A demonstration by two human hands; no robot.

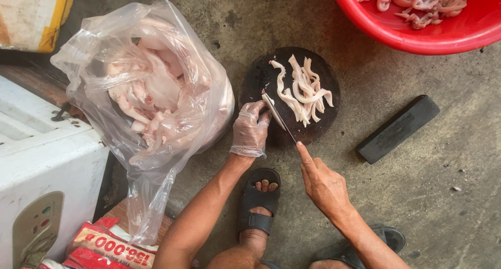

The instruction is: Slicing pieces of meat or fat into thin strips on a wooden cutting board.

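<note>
While the knife (pixel 278 116) lies slanted across the lower left of the round dark board (pixel 261 73), its blade sits right against the pale meat strips (pixel 301 91) piled on the board's middle and right. So the strips are basically dead centre of the view, a bit toward 12 o'clock from the hands.

Right hand (pixel 323 185) is at about 5 o'clock from the board, fingers curled shut around the knife handle with the index finger stretched out along the top of it. Left hand (pixel 250 129) wears a thin clear glove and sits at the board's 7 o'clock edge, fingers bunched together and bent down onto the blade's far end. Can't really tell if it's also pinching a bit of meat under there.

Going outward: at 9 o'clock from the board there's a big clear plastic bag (pixel 156 97), open, stuffed with more pale meat, just beside the board. At 1 o'clock a red basin (pixel 443 34) holds cut strips. At 3 o'clock, well apart from the board, a dark rectangular block (pixel 397 128) lies flat on the concrete floor (pixel 438 196).

Down at 6 o'clock you see a foot in a black sandal (pixel 257 201), between the two forearms. Far left is a white appliance (pixel 47 159), with a red printed packet (pixel 107 248) below it at 7 o'clock.
</note>
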